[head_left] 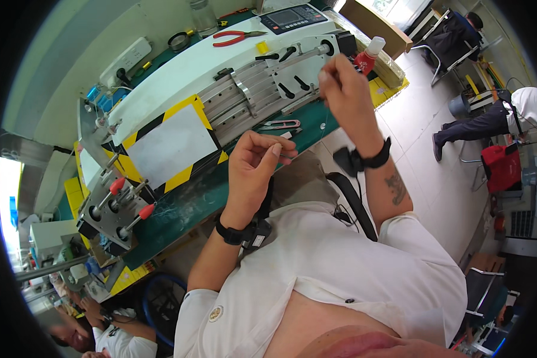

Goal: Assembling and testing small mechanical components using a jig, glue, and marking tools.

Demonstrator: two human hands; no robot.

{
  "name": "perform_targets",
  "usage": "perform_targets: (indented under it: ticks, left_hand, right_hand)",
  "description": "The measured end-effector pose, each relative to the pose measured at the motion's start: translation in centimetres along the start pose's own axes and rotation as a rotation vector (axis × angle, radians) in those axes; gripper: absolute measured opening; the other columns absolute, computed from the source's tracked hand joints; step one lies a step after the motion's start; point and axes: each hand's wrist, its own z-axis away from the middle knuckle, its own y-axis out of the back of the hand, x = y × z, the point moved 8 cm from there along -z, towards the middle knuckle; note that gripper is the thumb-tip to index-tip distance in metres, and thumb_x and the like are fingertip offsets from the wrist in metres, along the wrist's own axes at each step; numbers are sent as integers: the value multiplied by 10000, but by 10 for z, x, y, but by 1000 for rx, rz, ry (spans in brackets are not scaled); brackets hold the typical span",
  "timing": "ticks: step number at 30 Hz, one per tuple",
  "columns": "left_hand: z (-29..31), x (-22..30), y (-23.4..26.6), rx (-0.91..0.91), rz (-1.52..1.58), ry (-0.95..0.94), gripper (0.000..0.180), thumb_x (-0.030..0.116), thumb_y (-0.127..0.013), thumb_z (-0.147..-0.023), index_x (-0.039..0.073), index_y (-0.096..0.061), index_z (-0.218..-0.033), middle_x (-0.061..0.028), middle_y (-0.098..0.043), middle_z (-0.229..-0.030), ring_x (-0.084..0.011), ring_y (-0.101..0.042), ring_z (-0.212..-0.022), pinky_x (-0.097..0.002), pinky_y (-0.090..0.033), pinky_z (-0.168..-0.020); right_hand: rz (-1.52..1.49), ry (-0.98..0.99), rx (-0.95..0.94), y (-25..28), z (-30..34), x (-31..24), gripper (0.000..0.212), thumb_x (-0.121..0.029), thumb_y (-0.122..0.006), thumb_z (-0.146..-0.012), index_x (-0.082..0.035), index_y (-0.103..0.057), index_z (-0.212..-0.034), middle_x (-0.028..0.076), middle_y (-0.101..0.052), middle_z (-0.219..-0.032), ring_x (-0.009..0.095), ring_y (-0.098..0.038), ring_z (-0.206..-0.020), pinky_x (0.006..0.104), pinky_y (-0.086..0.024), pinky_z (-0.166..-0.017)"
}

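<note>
My left hand (258, 165) hovers near the green table edge, thumb and index finger pressed together. Whatever lies in that pinch is too small to make out. Higher and to the right, my right hand (347, 95) is raised with its fingers curled and pinched; a faint thin strand seems to hang below it. Thread snips with pink handles (280, 125) lie just beyond my left fingertips. Behind both hands is a machine with metal rails (244, 95) and black clamp levers (286, 90). Each wrist wears a black strap with a small device.
Red-handled pliers (238, 39) and a control panel (292, 18) are on the white machine body. A red bottle with white cap (369, 56) stands at the right end. Red-tipped levers (118, 185) stick up at left. Co-workers are at lower left and far right.
</note>
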Motion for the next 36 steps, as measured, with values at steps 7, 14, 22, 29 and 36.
perform_targets:
  ticks: [7, 14, 22, 29, 36]
  left_hand:
    - [-18, 10, -5, -26, -132, 43, 146, 65, -714, -1152, -14, -720, -1274, -112, -811, -1131, -155, -777, -963, -315, -634, -885]
    - [-53, 32, -8, -3, -282, 67, 375, 17, -710, -1141, -48, -681, -1509, -152, -843, -1148, -173, -820, -965, -296, -675, -888]
    - [-111, 37, -14, 25, -428, 108, 572, 6, -715, -1127, -67, -506, -1654, -200, -847, -1155, -203, -841, -970, -311, -697, -877]
    - [-102, 54, -9, 72, -373, -14, 584, 28, -741, -1107, -70, -537, -1646, -187, -849, -1132, -171, -820, -988, -301, -675, -913]
    - [7, 72, 12, -336, -275, 445, 522, 119, -843, -1031, -59, -734, -1510, -112, -856, -1070, -158, -723, -962, -341, -593, -911]
  right_hand:
    - [799, 237, -92, -28, -67, -27, 213, -190, -658, -1030, 4, -702, -1106, 245, -815, -905, 466, -816, -880, 567, -652, -855]
    - [550, 186, -157, -12, -55, -7, 191, -202, -608, -1122, -22, -667, -1104, 282, -761, -940, 498, -759, -952, 579, -579, -846]
    - [15, -11, -290, -2, 17, -28, 99, -96, -628, -1117, -1, -602, -1108, 239, -685, -872, 474, -703, -846, 483, -534, -765]
    - [-115, -48, -310, 4, 34, -24, 109, -103, -622, -1130, -6, -587, -1093, 159, -594, -800, 325, -598, -718, 417, -485, -712]
    - [-745, -293, -584, -22, 58, -32, 125, -138, -604, -1161, -55, -620, -1069, -8, -650, -913, 83, -580, -824, 300, -489, -749]
